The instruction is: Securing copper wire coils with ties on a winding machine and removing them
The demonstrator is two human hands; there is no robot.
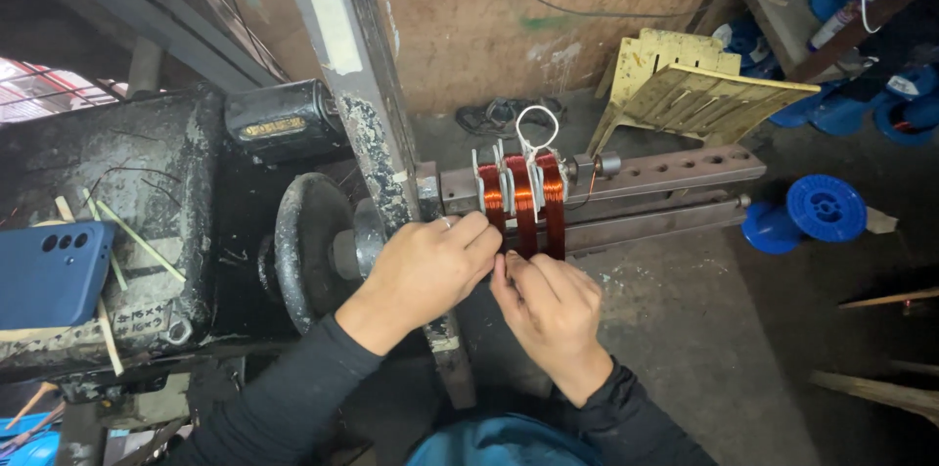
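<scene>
My left hand [425, 266] is curled, its fingertips pressed against the lower edge of the copper coils [523, 197]. My right hand [550, 302] sits just below and right of it, fingers bunched and touching the same coils from underneath. I judge both are pinching fine wire there, but the wire itself is too thin for me to see, so I cannot tell which fingers hold it.

The coils are directly above my fingertips, three red-brown windings side by side on a former [514, 173] clamped to the steel bar [665, 173] that runs off to the right of my right hand. A white loop [536, 124] stands above them.

The risks as I read them:

- The flywheel [298, 246] is just left of my left wrist. If the shaft turns while my fingers are on the windings, it could pull them in or snap the wire.
- My left sleeve [293, 383] lies close under that wheel; loose cloth could catch.
- Pulling too hard on the wire could scrape its enamel or slacken a turn, so that the winding loosens.
- The two hands are crowded together, touching; a slip of one would knock the other off its hold.
- A blue phone [51, 270] rests on the machine top, far left of my left hand, well apart; vibration could walk it off the edge.
</scene>
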